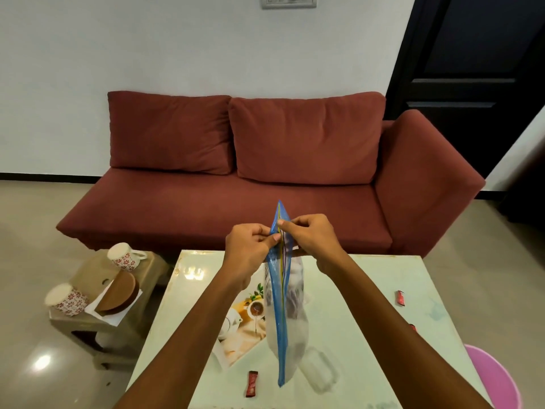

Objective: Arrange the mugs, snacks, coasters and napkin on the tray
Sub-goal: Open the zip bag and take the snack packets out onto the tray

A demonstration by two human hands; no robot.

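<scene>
Frame centre: my left hand (247, 252) and right hand (312, 240) each pinch one lip of the zip bag (292, 314), its long seal running down-frame above the desk (368, 305).

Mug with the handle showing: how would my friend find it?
Left of the pale table stands a low stool. Two white mugs with red flowers sit there. Pick the far mug, nearest the red sofa: its handle shows, unlike the near mug.

left hand (246, 255): bare, thumbnail short and plain
right hand (315, 242): bare, thumbnail short and plain
left forearm (182, 335): bare to bottom frame edge
right forearm (398, 326): bare likewise
</scene>
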